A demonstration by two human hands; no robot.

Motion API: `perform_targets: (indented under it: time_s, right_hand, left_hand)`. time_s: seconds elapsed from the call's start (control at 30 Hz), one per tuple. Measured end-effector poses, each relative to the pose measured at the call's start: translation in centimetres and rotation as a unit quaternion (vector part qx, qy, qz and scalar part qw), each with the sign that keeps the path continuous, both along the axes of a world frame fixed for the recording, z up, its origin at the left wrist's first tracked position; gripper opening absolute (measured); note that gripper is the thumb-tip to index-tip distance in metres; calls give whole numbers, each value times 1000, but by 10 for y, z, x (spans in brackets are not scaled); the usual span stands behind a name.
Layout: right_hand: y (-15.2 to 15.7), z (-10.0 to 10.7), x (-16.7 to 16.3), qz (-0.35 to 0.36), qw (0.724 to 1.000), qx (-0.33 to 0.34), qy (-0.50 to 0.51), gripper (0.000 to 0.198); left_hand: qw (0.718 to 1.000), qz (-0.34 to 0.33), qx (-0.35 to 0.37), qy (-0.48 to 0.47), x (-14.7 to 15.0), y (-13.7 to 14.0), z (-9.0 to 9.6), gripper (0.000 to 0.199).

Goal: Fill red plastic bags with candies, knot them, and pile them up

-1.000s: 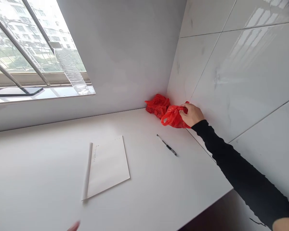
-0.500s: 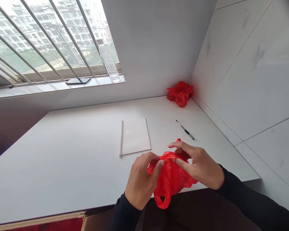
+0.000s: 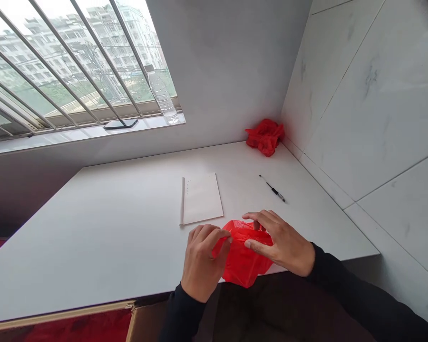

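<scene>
White, smooth tabletop (image 3: 128,228) — thin, crumpled red plastic bag (image 3: 244,261) had spread broader, apparently loosened — left hand (image 3: 201,259) pinched its edge, right hand (image 3: 281,240) gaped, thumb apart from forefinger.

held bag (image 3: 244,263): glossy thin plastic | notebook (image 3: 203,202): matt paper | tabletop (image 3: 110,228): smooth

The white table (image 3: 128,223) bears notepad (image 3: 202,199), pen (image 3: 273,189), crumpled red bag (image 3: 265,137).

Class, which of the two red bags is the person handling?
The nearer red bag, between the left hand and right hand; the other bag lies on the table, away from both hands.
</scene>
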State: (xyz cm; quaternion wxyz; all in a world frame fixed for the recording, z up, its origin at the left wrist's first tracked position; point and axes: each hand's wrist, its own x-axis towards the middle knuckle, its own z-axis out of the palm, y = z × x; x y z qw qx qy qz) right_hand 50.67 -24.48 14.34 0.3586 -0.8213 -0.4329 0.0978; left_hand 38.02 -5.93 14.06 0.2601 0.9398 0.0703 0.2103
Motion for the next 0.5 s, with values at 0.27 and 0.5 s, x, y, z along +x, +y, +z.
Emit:
perform_targets:
  time_s: [0.27, 0.5]
  right_hand:
    - [-10, -14, -4, 6, 998, 4, -57, 7]
    - [-41, -10, 12, -117, 992, 34, 27, 19]
  left_hand:
    - [989, -44, 129, -52, -5, 0, 1, 15]
    - [967, 157, -181, -88, -16, 13, 9, 15]
